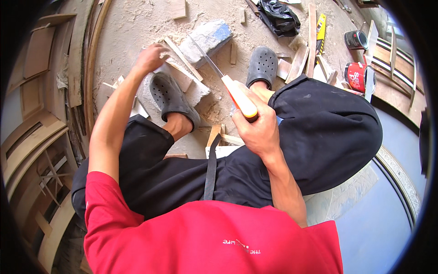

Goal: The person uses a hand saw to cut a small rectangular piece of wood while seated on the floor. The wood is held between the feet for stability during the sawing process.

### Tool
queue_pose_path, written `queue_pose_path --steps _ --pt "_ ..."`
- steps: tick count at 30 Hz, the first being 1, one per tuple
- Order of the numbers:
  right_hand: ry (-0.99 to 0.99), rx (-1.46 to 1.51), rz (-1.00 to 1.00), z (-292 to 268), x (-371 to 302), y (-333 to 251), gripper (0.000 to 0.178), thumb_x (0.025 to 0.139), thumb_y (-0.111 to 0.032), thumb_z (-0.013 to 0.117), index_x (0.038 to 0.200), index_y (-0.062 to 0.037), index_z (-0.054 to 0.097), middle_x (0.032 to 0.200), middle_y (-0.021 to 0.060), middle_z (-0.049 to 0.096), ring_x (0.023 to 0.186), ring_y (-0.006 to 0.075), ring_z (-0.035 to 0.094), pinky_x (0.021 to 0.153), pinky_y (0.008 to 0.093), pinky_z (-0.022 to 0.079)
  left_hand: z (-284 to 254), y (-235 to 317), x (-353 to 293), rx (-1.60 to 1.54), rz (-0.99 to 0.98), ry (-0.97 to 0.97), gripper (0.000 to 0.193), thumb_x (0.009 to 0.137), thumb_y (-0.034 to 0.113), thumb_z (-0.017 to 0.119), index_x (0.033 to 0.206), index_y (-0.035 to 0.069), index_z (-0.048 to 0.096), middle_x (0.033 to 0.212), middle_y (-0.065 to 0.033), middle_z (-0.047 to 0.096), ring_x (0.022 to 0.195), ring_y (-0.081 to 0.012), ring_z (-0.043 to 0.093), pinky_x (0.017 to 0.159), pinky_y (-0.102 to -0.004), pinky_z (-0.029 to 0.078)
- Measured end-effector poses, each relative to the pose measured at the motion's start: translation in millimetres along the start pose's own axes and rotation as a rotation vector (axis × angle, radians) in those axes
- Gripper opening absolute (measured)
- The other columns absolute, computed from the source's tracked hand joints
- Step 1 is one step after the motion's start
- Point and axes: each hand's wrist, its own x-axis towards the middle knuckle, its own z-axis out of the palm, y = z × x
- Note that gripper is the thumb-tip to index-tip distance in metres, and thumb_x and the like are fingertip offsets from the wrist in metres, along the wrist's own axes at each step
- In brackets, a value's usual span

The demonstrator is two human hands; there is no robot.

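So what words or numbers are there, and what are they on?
I won't copy out printing, but here's where it is:
Red T-shirt: small white letters, upside down.
Red can: big pale letters.
Dark can: too small to read.
Yellow strip: dark marks, unreadable.
White-and-orange tool handle: none visible.

The R hand [259, 130] is closed around the white & orange handle [240, 99] of a handsaw [227, 82]; its blade [207, 56] points fwd & left, twd. a rough block [210, 36] w/ blue patch. The L hand [153, 58], w/ bent fingers, is nr. a wood strip [182, 58], just ahead of the grey L clog [166, 93]; contact is not clear. Farther: black plastic bag [279, 18], wood offcuts [299, 63], a red can [356, 75] & a dark can [355, 40], both on R side
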Motion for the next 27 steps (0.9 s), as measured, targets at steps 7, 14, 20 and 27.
queue_pose_path --steps 7,14,20,27 --pt "0.002 0.011 -0.051 0.3 -0.2 -1.8 0.052 0.079 -0.008 0.061 0.130 -0.0017 0.058 0.113 0.0228 0.067 0.100 0.0252 0.070 0.087 0.0325 0.052 5.2 40.9 14.1 0.124 0.010 -0.448 0.021 0.080 0.033 0.065 0.091 0.019 0.075 0.093 -0.0110 0.071 0.095 -0.0283 0.065 0.091 -0.0459 0.044" --pt "-0.005 0.086 -0.039 -1.0 -0.3 -1.9 0.046 0.081 -0.004 0.060 0.126 0.0045 0.059 0.122 0.0168 0.066 0.113 0.0219 0.063 0.098 0.0298 0.045 15.2 66.1 10.2 0.028 -0.317 -0.332 0.028 0.077 0.018 0.062 0.101 0.010 0.074 0.111 -0.0158 0.069 0.114 -0.0313 0.060 0.098 -0.0455 0.046" --pt "0.019 0.039 -0.064 -3.7 -2.8 3.0 0.051 0.079 -0.009 0.060 0.129 0.0028 0.058 0.120 0.0214 0.066 0.110 0.0269 0.066 0.095 0.0329 0.049 25.4 63.2 20.6 0.115 -0.201 -0.260 0.018 0.078 0.010 0.060 0.088 0.006 0.074 0.093 -0.0156 0.072 0.091 -0.0318 0.070 0.076 -0.0405 0.057" --pt "0.053 0.028 -0.128 -4.7 -3.2 6.2 0.050 0.080 -0.009 0.061 0.129 0.0019 0.058 0.120 0.0205 0.066 0.112 0.0262 0.065 0.096 0.0326 0.049 38.7 65.7 3.1 0.189 -0.102 -0.110 0.015 0.075 0.010 0.064 0.085 0.009 0.075 0.089 -0.0142 0.073 0.093 -0.0314 0.070 0.073 -0.0395 0.057"
